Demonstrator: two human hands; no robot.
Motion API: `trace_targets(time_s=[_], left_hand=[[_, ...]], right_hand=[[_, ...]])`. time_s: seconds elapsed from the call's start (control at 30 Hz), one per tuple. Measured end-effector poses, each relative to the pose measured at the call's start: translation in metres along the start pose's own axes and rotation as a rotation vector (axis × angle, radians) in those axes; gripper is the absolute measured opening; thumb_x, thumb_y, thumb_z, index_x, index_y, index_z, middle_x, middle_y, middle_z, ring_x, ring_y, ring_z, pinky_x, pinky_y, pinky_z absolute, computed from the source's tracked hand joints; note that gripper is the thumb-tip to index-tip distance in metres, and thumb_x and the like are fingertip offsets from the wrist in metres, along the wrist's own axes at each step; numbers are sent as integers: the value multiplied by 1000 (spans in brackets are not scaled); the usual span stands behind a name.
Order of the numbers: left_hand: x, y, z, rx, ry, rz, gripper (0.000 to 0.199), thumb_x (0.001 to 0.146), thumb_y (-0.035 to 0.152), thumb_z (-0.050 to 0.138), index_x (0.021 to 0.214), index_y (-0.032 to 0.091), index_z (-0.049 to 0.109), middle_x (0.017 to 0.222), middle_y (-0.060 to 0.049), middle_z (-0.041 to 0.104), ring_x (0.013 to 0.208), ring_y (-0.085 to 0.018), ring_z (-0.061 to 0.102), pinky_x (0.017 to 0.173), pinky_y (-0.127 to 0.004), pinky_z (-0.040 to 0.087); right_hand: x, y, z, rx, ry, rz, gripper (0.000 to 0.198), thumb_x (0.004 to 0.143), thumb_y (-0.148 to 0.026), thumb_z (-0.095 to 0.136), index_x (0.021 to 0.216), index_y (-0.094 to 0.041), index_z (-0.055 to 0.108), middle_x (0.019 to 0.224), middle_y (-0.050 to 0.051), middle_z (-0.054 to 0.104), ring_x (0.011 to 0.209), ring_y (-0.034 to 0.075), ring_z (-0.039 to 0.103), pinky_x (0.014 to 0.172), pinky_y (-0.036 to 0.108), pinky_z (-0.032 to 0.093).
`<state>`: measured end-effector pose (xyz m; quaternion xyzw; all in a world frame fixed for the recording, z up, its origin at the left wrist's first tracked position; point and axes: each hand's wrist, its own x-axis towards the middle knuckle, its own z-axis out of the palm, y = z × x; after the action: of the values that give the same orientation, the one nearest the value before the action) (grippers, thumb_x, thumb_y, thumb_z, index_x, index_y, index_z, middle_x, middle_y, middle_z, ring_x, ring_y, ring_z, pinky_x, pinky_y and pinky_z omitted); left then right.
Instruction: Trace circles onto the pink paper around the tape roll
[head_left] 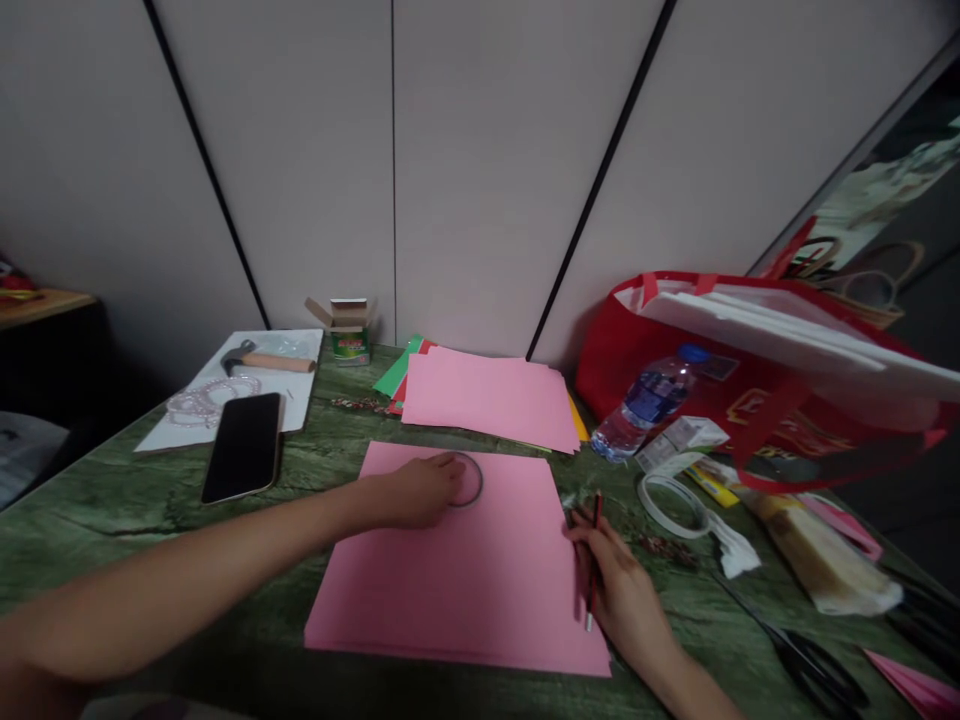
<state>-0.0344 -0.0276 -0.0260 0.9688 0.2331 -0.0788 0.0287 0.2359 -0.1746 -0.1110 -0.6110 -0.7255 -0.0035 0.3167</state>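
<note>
Ring [481, 482] at my left hand [420, 493], pencil [594, 570] in my right hand [622, 580]

In the head view, a pile of pink sheets [465, 590] lies in front of me on the green counter [97, 540]. The ring, thin and round, lies on the upper part of that pile, with pink showing through its middle. My left arm reaches in across the counter, and the fingers [452, 467] of that hand lie close together over the ring's left side; I cannot tell whether they pinch the rim or only press on it. My right hand is at the pile's right edge, its fingers closed on the red and dark pencil, whose pale end points toward me, well apart from the ring.

Over to my left, a phone [244, 447] with a black screen lies partly on a white sheet [298, 400], which also carries a hammer [281, 362] and some clear beads [196, 405]. Near the pale wall [480, 180] stands a small green box [350, 345], its flaps open. To the right of it lies a second pink stack [487, 400], with green, red and yellow edges peeking out around it.

On my right, a red bag [716, 405] has white slabs [787, 325] jutting from its top. A blue-capped bottle [652, 395] is just in front of it. Nearer to me are a white loop [731, 545] and some black-handled scissors [781, 637].
</note>
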Motion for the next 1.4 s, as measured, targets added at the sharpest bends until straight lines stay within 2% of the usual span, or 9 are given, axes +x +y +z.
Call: trace_targets(time_s=[0.13,0.27,0.33,0.47,0.57,0.73,0.83,1.1,1.4], left_hand=[[-3,4,0,32,39,22,31,76,3,47,105,10,56,122,-14,54,123,-27,42,103,-42,32],[0,14,-19,-111,80,-136,20,80,8,46,98,10,56,108,-14,60,100,-23,56,89,-36,44],[5,24,-20,-91,113,-145,19,82,8,45,97,8,56,103,-14,61,94,-23,57,86,-36,45],[15,52,0,106,145,9,28,75,7,50,102,6,56,103,-16,60,100,-29,52,96,-52,34],[21,69,14,183,177,87,32,73,9,53,106,6,56,101,-15,60,97,-30,52,97,-57,30],[31,76,21,282,218,110,31,73,15,57,102,4,58,95,-18,60,97,-34,52,95,-63,29],[36,74,26,284,239,73,32,73,18,59,102,4,58,96,-20,60,99,-36,53,93,-64,31],[37,73,40,266,313,-45,27,85,14,44,107,6,57,112,-21,58,110,-35,51,90,-55,41],[39,78,48,258,440,-120,26,84,13,43,102,4,59,110,-23,60,110,-36,54,88,-53,45]], right_hand=[[-6,-3,5,51,-33,23,47,69,2,36,106,-18,59,130,11,54,127,23,45,101,44,44],[0,-10,9,101,7,47,43,71,1,36,99,-18,61,127,12,58,123,22,49,99,42,45],[2,-14,11,127,17,37,43,71,2,35,99,-19,62,125,12,59,124,22,49,99,42,45],[6,-27,15,155,1,49,47,69,3,35,101,-19,62,128,11,57,127,20,44,103,41,41],[7,-35,17,157,-20,49,46,68,3,35,100,-17,62,129,14,55,127,21,45,102,42,41],[9,-37,11,156,-42,4,46,68,2,35,100,-18,61,130,14,55,128,22,44,99,43,45],[14,-31,4,154,-65,-24,43,71,1,37,101,-20,61,125,11,59,123,22,50,95,42,49],[57,-13,-7,167,-48,-34,37,79,-3,38,103,-21,59,113,8,65,108,21,59,90,39,51],[124,1,18,240,-162,-66,28,86,-8,36,103,-19,56,108,10,61,106,20,56,91,39,47]])
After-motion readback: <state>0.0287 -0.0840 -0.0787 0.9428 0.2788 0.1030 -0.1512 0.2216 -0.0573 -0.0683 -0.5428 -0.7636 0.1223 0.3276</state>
